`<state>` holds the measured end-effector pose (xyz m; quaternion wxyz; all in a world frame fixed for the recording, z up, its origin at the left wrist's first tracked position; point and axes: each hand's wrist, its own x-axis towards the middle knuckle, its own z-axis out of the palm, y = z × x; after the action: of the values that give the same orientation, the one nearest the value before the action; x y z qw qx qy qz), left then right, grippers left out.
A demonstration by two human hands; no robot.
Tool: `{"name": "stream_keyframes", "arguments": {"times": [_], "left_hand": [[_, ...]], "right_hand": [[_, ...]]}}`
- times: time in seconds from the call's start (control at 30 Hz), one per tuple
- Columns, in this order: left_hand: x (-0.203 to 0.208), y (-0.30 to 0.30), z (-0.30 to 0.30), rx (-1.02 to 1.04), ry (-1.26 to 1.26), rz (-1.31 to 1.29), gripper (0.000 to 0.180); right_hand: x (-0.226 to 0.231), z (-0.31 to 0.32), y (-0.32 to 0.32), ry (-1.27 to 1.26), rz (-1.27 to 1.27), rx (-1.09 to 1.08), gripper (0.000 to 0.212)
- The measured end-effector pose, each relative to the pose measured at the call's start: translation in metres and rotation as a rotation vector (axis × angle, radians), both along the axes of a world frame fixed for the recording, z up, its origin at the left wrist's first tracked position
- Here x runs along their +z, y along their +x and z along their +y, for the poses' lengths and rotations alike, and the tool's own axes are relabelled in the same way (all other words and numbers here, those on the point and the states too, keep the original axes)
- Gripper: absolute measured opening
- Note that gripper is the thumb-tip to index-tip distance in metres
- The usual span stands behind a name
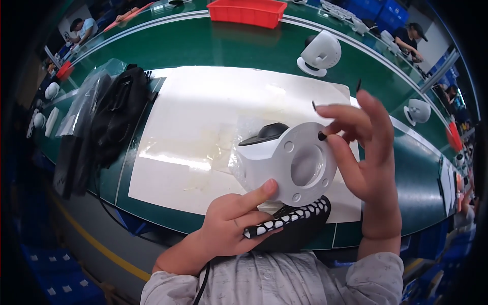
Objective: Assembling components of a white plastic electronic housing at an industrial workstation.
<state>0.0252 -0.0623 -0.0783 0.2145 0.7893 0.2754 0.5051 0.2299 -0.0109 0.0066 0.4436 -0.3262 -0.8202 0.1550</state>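
Observation:
My left hand (pixel 231 221) supports a white camera-like device (pixel 262 160), its dark rounded lens part facing away. The index finger presses on its shell. The device is tilted, its ring-shaped base (pixel 301 191) turned toward me, with shallow round recesses around a wide central hole. Between the lower fingers of that hand sits a black strip with white round spots (pixel 290 219). My right hand (pixel 363 147) pinches a small black round pad (pixel 322 135) against the ring's upper right. Two more thin black pieces (pixel 313 105) appear at its raised fingertips.
A white sheet (pixel 178 122) covers the green bench. Black cases and clear plastic bags (pixel 109 112) lie at left. Finished-looking white devices (pixel 320 53) stand at the back right and right. A red bin (pixel 246 11) stands at the back. Other people work at far benches.

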Motion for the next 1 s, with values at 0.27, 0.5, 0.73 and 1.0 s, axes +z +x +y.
{"name": "stream_keyframes", "arguments": {"times": [0.27,0.5,0.73,1.0], "left_hand": [[0.0,-0.007,0.001,-0.081,0.031,0.08,0.024],[-0.003,-0.005,0.001,-0.075,0.048,0.074,0.021],[-0.003,-0.006,0.0,-0.06,0.044,0.087,0.021],[-0.001,-0.006,0.0,-0.053,-0.001,0.102,0.021]], "right_hand": [[0.012,-0.018,-0.007,0.274,-0.427,-0.099,0.06],[-0.007,0.001,-0.028,-0.153,0.178,0.186,0.058],[0.008,-0.012,-0.025,0.038,-0.258,0.014,0.046],[0.001,-0.023,-0.017,0.327,-0.445,-0.188,0.011]]}}
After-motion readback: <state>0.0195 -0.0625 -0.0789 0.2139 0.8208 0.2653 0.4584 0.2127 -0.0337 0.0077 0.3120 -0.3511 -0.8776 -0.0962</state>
